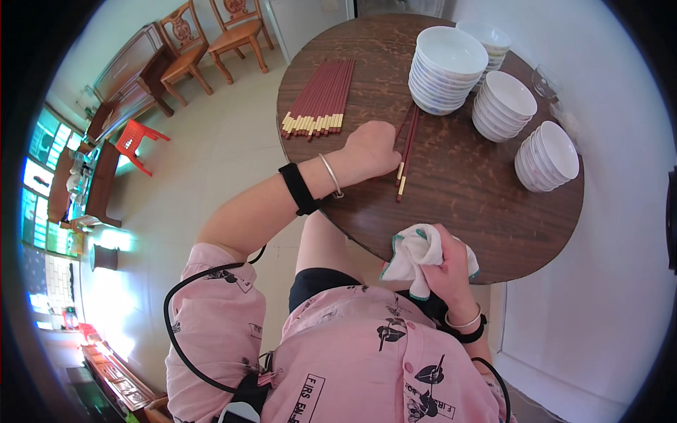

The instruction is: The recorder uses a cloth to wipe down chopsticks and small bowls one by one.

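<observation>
My left hand (pixel 374 150) is over the round table, knuckles up and fingers curled down out of sight. It is right beside a few loose dark red chopsticks (pixel 408 143) with gold bands; whether it grips one is hidden. My right hand (pixel 449 261) is at the table's near edge, closed around a crumpled white cloth (pixel 418 254) with green edging. A neat row of similar chopsticks (pixel 322 92) lies side by side at the table's left. The tops of the loose chopsticks reach a tall stack of white bowls (pixel 447 69).
The dark wooden round table (pixel 476 227) also bears a bowl stack at the back (pixel 486 39) and two more at the right (pixel 505 103) (pixel 547 156), near a clear glass (pixel 546 82). A white wall is at right. Wooden chairs (pixel 238 37) and a red plastic stool (pixel 138 140) stand left.
</observation>
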### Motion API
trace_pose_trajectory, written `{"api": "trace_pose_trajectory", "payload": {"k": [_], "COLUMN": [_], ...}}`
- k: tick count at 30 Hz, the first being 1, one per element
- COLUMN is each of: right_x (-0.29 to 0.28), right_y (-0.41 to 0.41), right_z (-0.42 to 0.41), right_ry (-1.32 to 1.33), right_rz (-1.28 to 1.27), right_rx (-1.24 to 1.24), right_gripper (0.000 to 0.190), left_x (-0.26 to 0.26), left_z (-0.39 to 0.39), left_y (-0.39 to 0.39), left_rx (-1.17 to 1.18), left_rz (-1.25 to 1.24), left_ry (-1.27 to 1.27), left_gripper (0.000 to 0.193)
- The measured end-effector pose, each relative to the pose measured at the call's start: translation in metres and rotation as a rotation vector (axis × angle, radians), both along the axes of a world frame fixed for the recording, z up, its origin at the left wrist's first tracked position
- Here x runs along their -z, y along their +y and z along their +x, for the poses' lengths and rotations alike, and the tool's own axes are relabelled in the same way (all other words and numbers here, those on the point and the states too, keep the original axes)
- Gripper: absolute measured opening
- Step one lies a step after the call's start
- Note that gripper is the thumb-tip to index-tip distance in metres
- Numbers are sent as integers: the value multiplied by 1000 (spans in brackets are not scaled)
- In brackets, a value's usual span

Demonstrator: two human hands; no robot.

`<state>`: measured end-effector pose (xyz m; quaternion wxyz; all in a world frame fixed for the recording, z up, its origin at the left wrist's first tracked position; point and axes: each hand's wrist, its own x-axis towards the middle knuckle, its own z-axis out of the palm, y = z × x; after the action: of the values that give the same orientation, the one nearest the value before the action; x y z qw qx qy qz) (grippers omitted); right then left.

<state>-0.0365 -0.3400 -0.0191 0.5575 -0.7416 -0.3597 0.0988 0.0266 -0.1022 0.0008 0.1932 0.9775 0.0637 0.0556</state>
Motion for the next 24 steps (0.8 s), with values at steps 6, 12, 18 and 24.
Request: {"api": "trace_pose_trajectory", "payload": {"k": [6,12,18,24], "right_x": [3,-2,-6,-39], "right_y": [0,12,39,16], "right_z": [-2,-1,-3,41], "right_ry": [89,318,294,429], "right_rz": [85,340,254,470], "right_rx": [77,270,102,350], "right_gripper": [19,19,31,21], "left_x": [-25,-8,18,22], "left_z": [-39,-107,-148,-168], "left_y": [19,-11,-76,-83], "left_rx": [-100,-33,146,274], "left_rz": [-647,-1076,-997,-914], "left_ry": [246,81,-91,-14], "left_gripper": [24,20,20,18]}}
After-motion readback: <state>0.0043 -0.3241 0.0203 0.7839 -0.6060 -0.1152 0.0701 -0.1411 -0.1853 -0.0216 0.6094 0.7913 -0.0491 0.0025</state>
